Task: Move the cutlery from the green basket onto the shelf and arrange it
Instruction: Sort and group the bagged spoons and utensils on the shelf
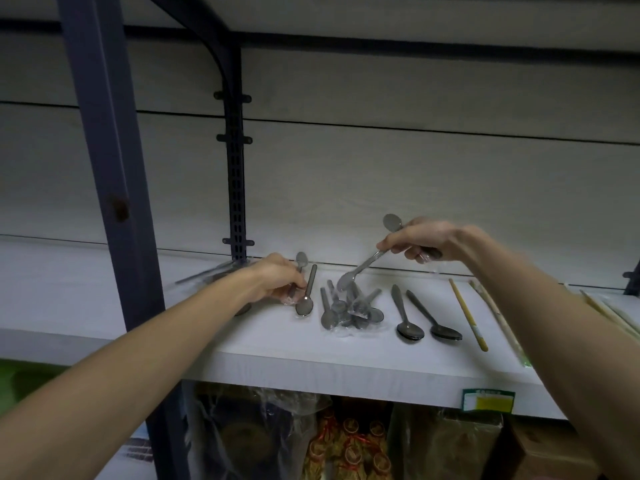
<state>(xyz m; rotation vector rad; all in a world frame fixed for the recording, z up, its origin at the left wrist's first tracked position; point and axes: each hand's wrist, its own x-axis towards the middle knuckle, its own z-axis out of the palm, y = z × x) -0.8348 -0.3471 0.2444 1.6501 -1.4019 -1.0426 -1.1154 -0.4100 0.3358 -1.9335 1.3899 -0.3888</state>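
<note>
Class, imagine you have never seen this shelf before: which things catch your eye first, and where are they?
Two bare hands reach over the white shelf: the right hand lifts wrapped spoons above it, while the left hand grips another spoon near the dark upright. Between them lies a jumbled pile of spoons, with two dark spoons laid side by side to its right.

Glossy metal spoons (353, 306) in clear plastic wrap lie on a matt white shelf (242, 344) beside wooden chopsticks (467, 313).

Both hands gripping wrapped spoons, left (277, 279), right (420, 241), above shelf (263, 344)
</note>
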